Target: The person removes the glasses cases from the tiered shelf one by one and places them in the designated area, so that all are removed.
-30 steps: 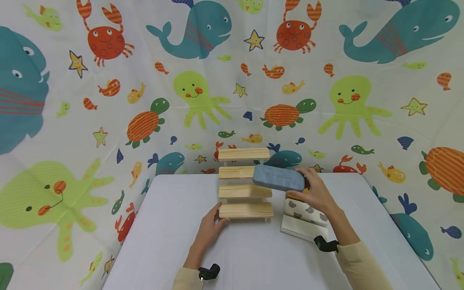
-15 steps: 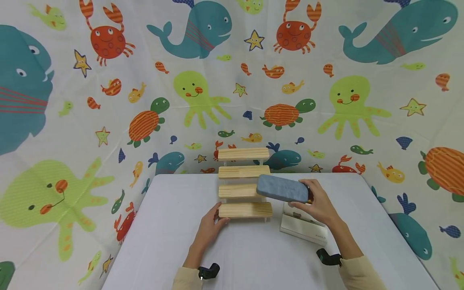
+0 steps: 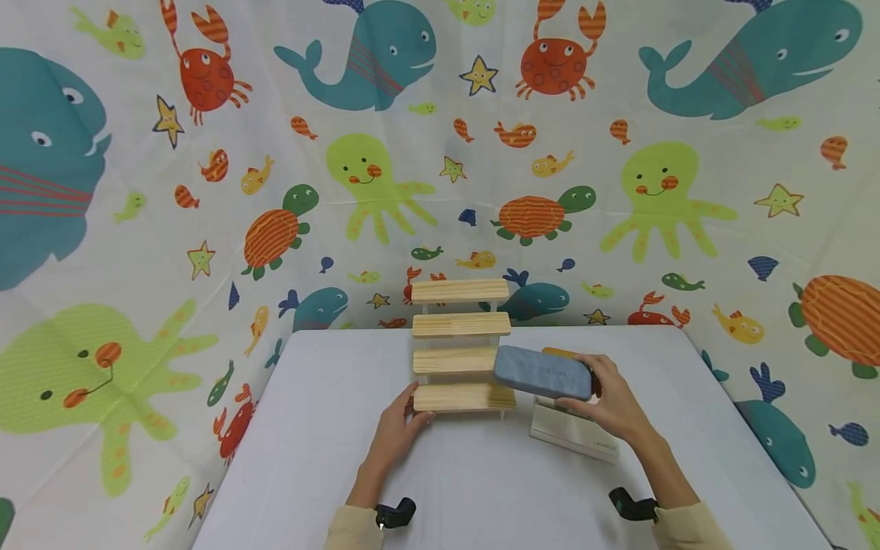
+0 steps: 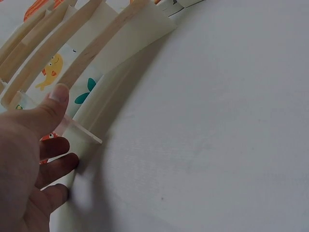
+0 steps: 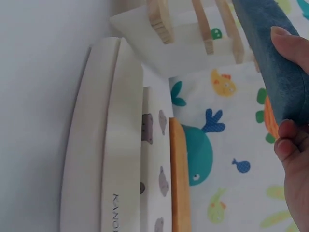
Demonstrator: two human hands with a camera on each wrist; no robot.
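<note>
My right hand (image 3: 613,401) grips one end of a blue-grey glasses case (image 3: 541,373), which is held above the table, its left end overlapping the right side of a wooden step rack (image 3: 461,325). In the right wrist view, thumb and fingers pinch the soft-looking case (image 5: 273,58) on opposite sides. At the rack's lowest step, my left hand (image 3: 395,431) holds the left end. Seen from the left wrist, the thumb presses the plank's edge (image 4: 89,50) and the other fingers curl near the clear side support (image 4: 84,130).
Right of the rack, a white case (image 3: 574,434) with lettering lies on the white table (image 3: 330,374). Behind it are a white case with grey animal prints (image 5: 157,174) and an orange-yellow one (image 5: 179,174). A sea-animal printed cloth (image 3: 426,214) hangs behind the table.
My right hand has moved right and toward me, lowering the glasses case from in front of the upper steps to beside the lower ones. My left hand has stayed on the rack.
</note>
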